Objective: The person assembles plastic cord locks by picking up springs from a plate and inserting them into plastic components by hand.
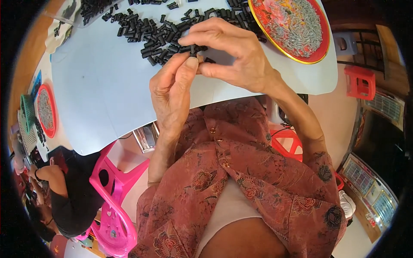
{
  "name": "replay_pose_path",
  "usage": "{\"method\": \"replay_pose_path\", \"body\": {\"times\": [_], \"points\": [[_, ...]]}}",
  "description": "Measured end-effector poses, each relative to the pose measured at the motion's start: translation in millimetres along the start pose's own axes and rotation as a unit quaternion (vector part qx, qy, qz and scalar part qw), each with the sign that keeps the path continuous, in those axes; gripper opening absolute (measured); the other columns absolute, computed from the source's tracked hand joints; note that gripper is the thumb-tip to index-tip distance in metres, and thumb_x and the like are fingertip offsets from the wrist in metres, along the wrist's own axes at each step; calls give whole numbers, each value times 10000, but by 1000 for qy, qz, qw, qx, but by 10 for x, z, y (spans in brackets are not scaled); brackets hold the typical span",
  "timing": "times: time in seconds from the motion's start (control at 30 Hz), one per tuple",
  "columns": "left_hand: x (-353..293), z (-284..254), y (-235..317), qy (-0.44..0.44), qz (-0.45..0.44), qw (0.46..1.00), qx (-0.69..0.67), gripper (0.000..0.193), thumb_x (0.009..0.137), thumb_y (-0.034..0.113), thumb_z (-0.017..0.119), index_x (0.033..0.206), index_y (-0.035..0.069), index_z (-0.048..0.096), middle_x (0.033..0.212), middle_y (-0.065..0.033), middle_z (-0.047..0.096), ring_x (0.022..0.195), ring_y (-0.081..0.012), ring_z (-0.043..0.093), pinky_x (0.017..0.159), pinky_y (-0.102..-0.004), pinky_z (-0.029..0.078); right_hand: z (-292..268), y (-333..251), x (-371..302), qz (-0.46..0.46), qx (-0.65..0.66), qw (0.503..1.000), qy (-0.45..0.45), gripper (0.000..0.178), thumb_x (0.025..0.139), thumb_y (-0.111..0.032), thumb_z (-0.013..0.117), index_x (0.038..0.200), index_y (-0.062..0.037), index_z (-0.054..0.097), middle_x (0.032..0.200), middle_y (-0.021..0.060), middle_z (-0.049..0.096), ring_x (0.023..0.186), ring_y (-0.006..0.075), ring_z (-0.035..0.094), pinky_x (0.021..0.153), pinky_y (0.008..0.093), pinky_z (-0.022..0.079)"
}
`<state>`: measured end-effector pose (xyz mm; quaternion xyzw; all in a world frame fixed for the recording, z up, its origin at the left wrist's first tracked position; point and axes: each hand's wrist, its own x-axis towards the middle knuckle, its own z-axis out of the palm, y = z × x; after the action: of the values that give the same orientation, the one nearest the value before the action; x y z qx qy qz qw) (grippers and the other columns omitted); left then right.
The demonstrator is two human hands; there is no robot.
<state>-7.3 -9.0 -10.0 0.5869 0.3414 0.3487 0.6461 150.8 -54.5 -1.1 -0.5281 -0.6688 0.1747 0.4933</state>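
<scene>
My left hand point(172, 90) is raised over the table's near edge, thumb and forefinger pinched on a small black plastic tube-shaped part point(192, 51). Opposite it, my right hand point(243, 53) curves in, its thumb meeting the left fingertips. The right forefinger arches above, apart from the thumb. Another right fingertip seems to press beside the black part; what it pinches is hidden. Just beyond both hands lies a loose pile of similar black parts point(157, 41). At the right, a red, gold-rimmed tray point(316, 50) holds many small silvery metal pieces point(301, 30).
The pale table point(103, 94) bears everything. At its far left are another red tray point(52, 124) of metal pieces and a green basket point(28, 112). A pink chair point(114, 215) and a person in black point(75, 202) are at lower left. A red stool point(360, 82) stands right.
</scene>
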Motion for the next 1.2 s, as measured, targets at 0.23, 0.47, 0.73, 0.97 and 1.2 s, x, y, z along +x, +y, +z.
{"method": "replay_pose_path", "body": {"times": [0.23, 0.47, 0.73, 0.97, 1.2], "points": [[-4, 63, 25, 42, -5, 999, 29, 306, 893, 237, 594, 968, -56, 641, 786, 14, 566, 769, -75, 450, 702, -229, 370, 107, 82, -33, -61, -54, 994, 74, 424, 613, -18, 765, 1021, -66, 661, 938, 57, 616, 788, 209, 587, 671, 307, 504], [6, 66, 44, 45, 24, 994, 97, 214, 922, 155, 542, 905, -51, 596, 730, -11, 522, 696, -85, 425, 615, -230, 362, 232, 122, -50, -105, -97, 984, 105, 390, 604, -21, 768, 975, -21, 650, 850, 61, 604, 752, 225, 583, 638, 317, 493], [2, 36, 53, 24, 15, 991, 127, 234, 935, 179, 534, 865, -32, 609, 655, 15, 484, 636, -73, 392, 562, -236, 327, 269, 136, -110, -141, -188, 965, 114, 327, 617, -68, 760, 923, -23, 652, 712, 52, 519, 648, 208, 536, 552, 316, 433], [8, 11, -93, 58, -2, 995, 76, 305, 940, 234, 498, 890, -33, 637, 714, 52, 483, 661, -51, 355, 562, -229, 270, 259, 66, -12, -48, -64, 989, 126, 321, 611, -43, 743, 919, -90, 666, 671, -2, 529, 654, 175, 526, 650, 315, 447], [17, 37, 22, 40, 19, 995, 91, 285, 946, 230, 503, 822, -18, 569, 661, 49, 419, 630, -58, 321, 528, -235, 270, 180, 115, -22, -146, -98, 976, 125, 360, 571, 7, 771, 918, -26, 682, 763, 55, 626, 671, 187, 562, 581, 286, 467]]}}
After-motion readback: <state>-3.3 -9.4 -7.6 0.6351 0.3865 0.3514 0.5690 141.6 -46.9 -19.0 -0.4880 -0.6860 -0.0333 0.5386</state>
